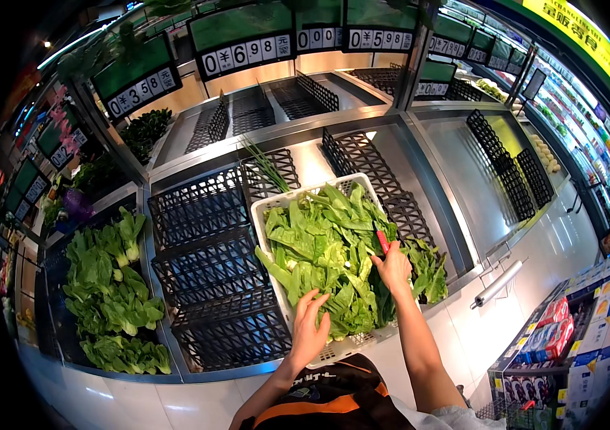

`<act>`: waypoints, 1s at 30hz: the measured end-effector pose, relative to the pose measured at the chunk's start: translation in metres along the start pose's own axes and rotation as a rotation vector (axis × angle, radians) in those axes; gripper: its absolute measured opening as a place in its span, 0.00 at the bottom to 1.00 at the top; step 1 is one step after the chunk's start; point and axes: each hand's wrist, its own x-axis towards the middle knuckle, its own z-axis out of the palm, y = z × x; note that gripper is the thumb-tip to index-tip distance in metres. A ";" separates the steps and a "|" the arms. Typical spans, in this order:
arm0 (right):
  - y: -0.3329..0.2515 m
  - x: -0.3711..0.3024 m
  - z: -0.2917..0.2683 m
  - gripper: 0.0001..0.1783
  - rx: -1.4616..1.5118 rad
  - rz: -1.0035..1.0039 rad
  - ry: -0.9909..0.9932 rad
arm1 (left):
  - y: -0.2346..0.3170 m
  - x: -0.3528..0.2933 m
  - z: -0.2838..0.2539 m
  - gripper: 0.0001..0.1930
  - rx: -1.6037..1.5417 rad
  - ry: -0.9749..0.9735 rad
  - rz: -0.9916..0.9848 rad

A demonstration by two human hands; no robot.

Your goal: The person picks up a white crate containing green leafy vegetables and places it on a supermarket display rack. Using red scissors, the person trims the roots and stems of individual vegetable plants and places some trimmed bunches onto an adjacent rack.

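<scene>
A white plastic crate (259, 215) heaped with loose green leafy lettuce (319, 247) stands in front of me, on the black racks of the display. My left hand (310, 331) lies over the near left part of the leaves, fingers apart and holding nothing. On the right side of the heap, my right hand (394, 268) is closed round a slim red-handled tool (383, 242). Its handle points up and away from me, and I cannot make out its working end. More leaves (426, 271) hang over the crate's right side, next to my right wrist.
Leafy greens (108, 287) fill the bin at the left. Black lattice racks (208, 265) flank the crate, with thin green stalks (267, 166) behind it. Price signs (240, 54) hang above. A roll of plastic bags (497, 284) juts out at right, above stacked boxed goods (570, 337).
</scene>
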 end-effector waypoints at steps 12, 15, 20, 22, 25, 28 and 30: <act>-0.004 -0.001 0.014 0.24 0.390 0.270 0.143 | -0.013 -0.009 -0.026 0.19 -0.115 0.010 -0.063; 0.010 0.009 0.018 0.24 0.683 0.293 0.228 | -0.020 -0.004 -0.040 0.18 -0.134 -0.043 -0.052; -0.019 0.002 -0.009 0.21 0.942 0.311 0.257 | -0.029 0.008 -0.055 0.17 -0.280 -0.044 -0.142; -0.045 -0.012 -0.028 0.20 0.817 0.153 0.398 | -0.039 0.011 -0.042 0.19 -0.484 -0.088 -0.196; -0.059 -0.037 -0.039 0.18 0.764 0.001 0.460 | -0.005 0.026 -0.019 0.22 -0.953 -0.342 -0.510; -0.072 -0.072 -0.036 0.17 0.706 -0.165 0.468 | -0.017 0.032 0.023 0.30 -1.441 -0.335 -0.640; -0.082 -0.101 -0.035 0.18 0.703 -0.298 0.464 | -0.029 0.041 0.028 0.27 -1.660 -0.298 -0.730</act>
